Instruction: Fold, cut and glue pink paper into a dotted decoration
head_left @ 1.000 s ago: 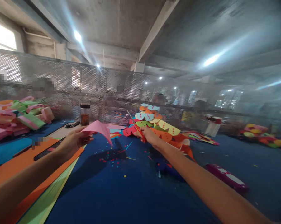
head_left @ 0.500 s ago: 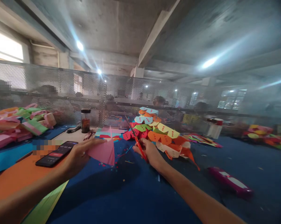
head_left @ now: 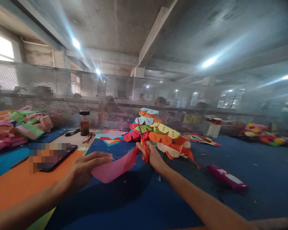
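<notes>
A sheet of pink paper (head_left: 115, 166) hangs curved between my two hands above the blue table. My left hand (head_left: 87, 166) is closed on its left end. My right hand (head_left: 151, 156) holds red-handled scissors (head_left: 144, 145), blades pointing up and away, and its fingertips touch the paper's right end. Behind the scissors lies a pile of colourful paper cutouts (head_left: 162, 134) with red dots. Beyond my left hand is a small stack of coloured paper (head_left: 110, 137).
A black phone (head_left: 60, 158) lies on orange paper (head_left: 19, 191) at the left. Behind are a dark jar (head_left: 84, 123) and glasses (head_left: 88, 138). A purple packet (head_left: 227, 179) and a white bottle (head_left: 214, 127) stand out at the right. A perforated metal screen (head_left: 125, 95) runs across the back.
The pink paper's right end has come up to my right hand, and the sheet now stretches between both hands. The scissors have turned more upright. The view has shifted slightly to the right.
</notes>
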The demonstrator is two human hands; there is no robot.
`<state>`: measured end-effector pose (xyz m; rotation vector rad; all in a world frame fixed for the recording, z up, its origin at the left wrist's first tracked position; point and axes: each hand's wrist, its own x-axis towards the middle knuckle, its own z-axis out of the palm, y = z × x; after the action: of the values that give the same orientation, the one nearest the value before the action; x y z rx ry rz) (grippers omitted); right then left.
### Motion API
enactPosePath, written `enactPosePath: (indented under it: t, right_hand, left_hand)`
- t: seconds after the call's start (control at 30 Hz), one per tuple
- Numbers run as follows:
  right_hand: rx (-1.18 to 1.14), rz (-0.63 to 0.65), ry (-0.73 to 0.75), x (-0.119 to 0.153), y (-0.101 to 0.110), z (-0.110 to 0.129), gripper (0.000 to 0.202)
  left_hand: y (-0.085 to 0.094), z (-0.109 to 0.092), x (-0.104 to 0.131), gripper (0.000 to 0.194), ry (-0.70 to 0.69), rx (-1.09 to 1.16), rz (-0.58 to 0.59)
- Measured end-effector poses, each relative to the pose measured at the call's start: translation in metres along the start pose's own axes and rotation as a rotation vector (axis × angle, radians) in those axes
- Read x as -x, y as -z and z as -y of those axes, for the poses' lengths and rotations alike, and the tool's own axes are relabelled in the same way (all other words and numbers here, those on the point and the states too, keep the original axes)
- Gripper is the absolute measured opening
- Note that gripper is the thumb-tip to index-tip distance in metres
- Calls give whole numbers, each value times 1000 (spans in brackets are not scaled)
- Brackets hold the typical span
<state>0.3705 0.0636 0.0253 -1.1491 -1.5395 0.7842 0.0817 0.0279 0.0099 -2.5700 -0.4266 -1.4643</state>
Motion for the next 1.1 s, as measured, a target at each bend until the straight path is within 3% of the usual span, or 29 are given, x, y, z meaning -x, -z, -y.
enactPosePath:
  t: [0.37,0.63,0.9,1.1]
  right_hand:
    - [-23,-29,-10,-10,5,-10,38]
    - [-68,-77,68,-9,10,-1,30]
    - [-105,62,65,-3,3,7,35]
    - [-82,57,48,-3,-4,1,36]
  left_hand:
    - [-6,-1,4,37,24,99,-54]
    - [-3,-5,-2,39,96,117,-85]
    - [-1,0,-2,39,280,162,-111]
    - [1,4,-3,29,465,224,-109]
